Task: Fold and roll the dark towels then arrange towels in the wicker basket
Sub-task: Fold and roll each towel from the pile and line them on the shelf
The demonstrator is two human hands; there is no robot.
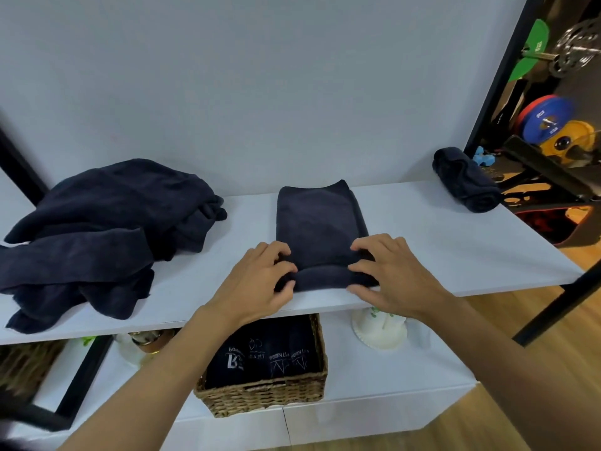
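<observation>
A folded dark towel lies lengthwise on the white shelf, its near end turned up into a short roll. My left hand grips the roll's left end and my right hand grips its right end, fingers curled over it. A heap of unfolded dark towels lies on the shelf's left. One rolled dark towel rests at the shelf's far right. Below, a wicker basket on the lower shelf holds several rolled dark towels with printed logos.
A white cup-like object lies on the lower shelf right of the basket. A glass jar and another wicker basket sit lower left. Black frame posts flank the shelf. Weight plates stand at the right.
</observation>
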